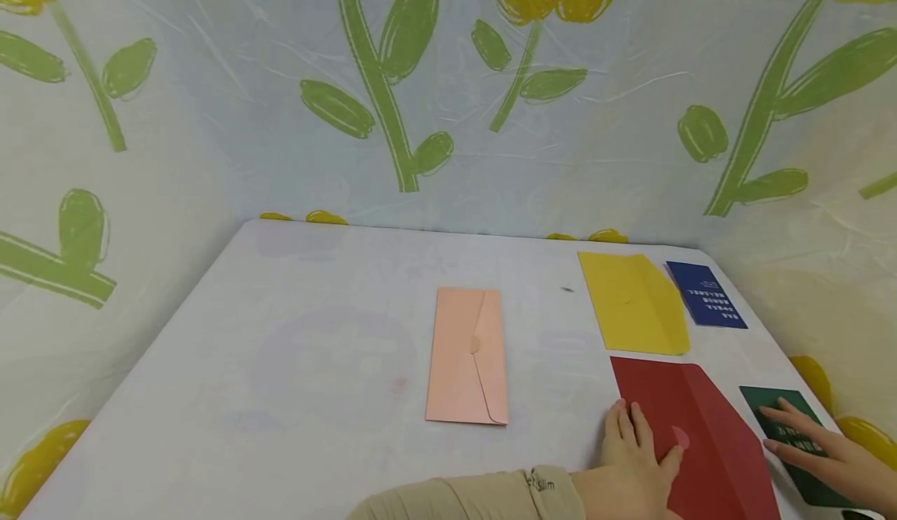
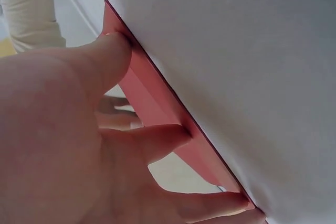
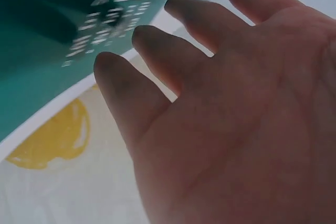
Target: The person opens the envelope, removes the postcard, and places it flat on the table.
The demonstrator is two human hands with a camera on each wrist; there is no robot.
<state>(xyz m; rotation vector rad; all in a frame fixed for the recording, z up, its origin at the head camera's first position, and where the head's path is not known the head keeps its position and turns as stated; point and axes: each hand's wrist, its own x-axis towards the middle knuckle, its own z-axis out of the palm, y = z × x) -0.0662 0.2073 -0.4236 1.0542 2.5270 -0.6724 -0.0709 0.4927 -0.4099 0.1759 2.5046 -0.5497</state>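
Observation:
A red envelope (image 1: 690,426) lies at the table's right front with its flap side up. My left hand (image 1: 634,454) rests on its left part, fingers extended. In the left wrist view, fingertips of the left hand (image 2: 142,140) press on the red envelope (image 2: 152,100) along its edge. To the right, my right hand (image 1: 823,450) reaches over a dark green card (image 1: 767,399) with light lettering. The right wrist view has the right hand (image 3: 236,93) with fingers spread beside the green card (image 3: 31,77); whether they touch it, I cannot tell.
A pink envelope (image 1: 455,356) lies mid-table. Behind the red envelope are a yellow envelope (image 1: 624,302) and a blue card (image 1: 708,296) with white lettering. Flower-patterned cloth (image 1: 266,115) rises around the white table (image 1: 315,364).

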